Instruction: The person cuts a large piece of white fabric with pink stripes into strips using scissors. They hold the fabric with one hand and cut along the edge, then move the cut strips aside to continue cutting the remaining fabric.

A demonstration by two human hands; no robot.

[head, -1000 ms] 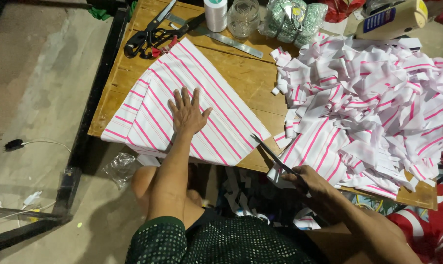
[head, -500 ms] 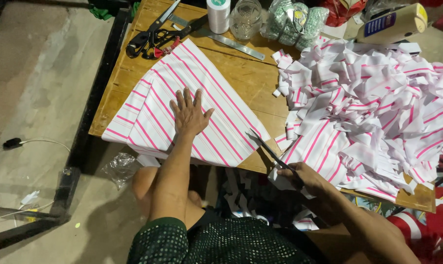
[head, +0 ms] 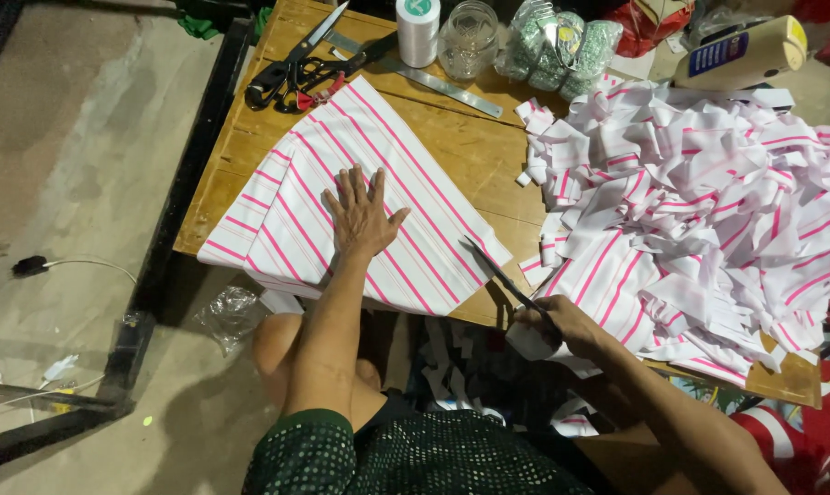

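Note:
A folded piece of white cloth with pink stripes (head: 296, 183) lies on the wooden table (head: 474, 151). My left hand (head: 360, 215) rests flat on it, fingers spread. My right hand (head: 561, 323) grips black scissors (head: 493, 269) at the table's front edge, blades pointing up-left toward the cloth's lower right corner. A scrap of the same cloth (head: 529, 341) hangs under that hand.
A large heap of cut striped strips (head: 699, 211) covers the table's right side. At the back lie more scissors (head: 296, 64), a metal ruler (head: 451, 87), a thread spool (head: 417, 29), a glass jar (head: 468, 38) and a bottle (head: 740, 53). Scraps lie on the floor below.
My right hand with the scissors has shifted slightly left toward the folded cloth. My left hand has stayed pressed on the cloth.

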